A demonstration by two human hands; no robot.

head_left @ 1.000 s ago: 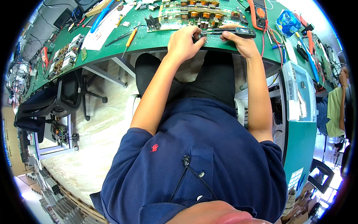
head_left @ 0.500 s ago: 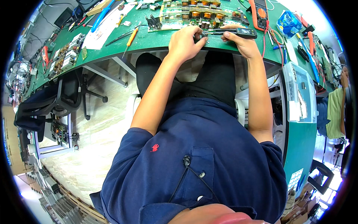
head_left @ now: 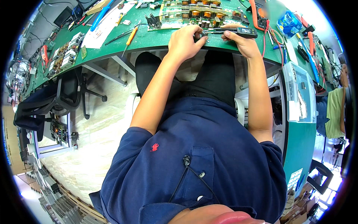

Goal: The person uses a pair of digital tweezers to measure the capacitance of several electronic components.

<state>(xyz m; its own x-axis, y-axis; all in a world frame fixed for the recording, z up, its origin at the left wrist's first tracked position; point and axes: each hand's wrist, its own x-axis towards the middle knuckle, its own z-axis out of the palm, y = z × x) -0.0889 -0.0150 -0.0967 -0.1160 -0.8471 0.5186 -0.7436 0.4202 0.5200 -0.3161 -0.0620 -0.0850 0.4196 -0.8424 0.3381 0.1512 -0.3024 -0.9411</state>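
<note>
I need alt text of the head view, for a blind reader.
A person's right hand holds a black tweezer-like tester over a green workbench, its prongs close to the left hand. Circuit boards lie beyond, with a red multimeter to the right.

A black handheld tester (head_left: 247, 33) with a small lit screen (head_left: 245, 30) facing up is held roughly parallel to the near edge of the tabletop (head_left: 154, 40), just in from it, slender prongs (head_left: 215, 32) pointing left, tips indistinct.

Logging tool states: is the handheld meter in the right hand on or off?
Looks on: the black meter shows pale characters on its dark screen.
</note>
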